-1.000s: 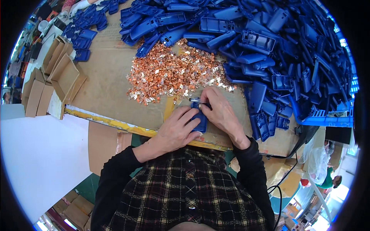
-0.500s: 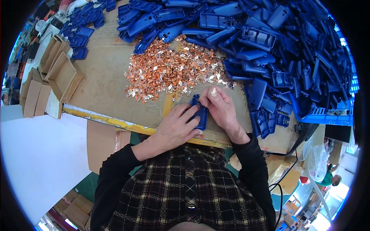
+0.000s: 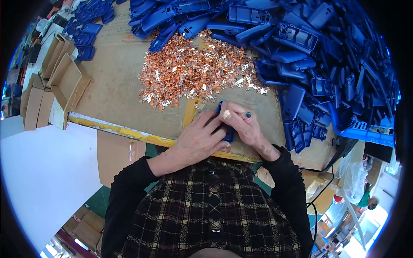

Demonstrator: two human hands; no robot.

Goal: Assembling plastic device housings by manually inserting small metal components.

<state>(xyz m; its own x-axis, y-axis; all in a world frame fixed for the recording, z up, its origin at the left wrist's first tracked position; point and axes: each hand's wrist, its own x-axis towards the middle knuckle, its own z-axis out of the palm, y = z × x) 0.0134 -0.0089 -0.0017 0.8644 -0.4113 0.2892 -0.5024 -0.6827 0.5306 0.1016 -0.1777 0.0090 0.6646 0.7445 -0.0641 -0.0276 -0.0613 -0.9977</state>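
Note:
A blue plastic housing lies at the table's near edge, mostly covered by my hands. My left hand is closed around its left side, fingers bent over it. My right hand presses over the housing's upper part with its fingers pinched together. From that fist sticks out the rounded dark green end of a slim tool; its tip is hidden. A pale wrap covers the right thumb's tip. Just beyond the hands spreads a heap of small copper-coloured and silvery metal pieces.
A large pile of blue housings fills the right and far side, partly in a blue crate. More blue parts lie far left. Open cardboard boxes stand at the left edge. A black cable hangs at right.
My right hand has moved in over the housing, down and left, and the tool's green end now shows. My left hand stays on the housing. The view has shifted slightly.

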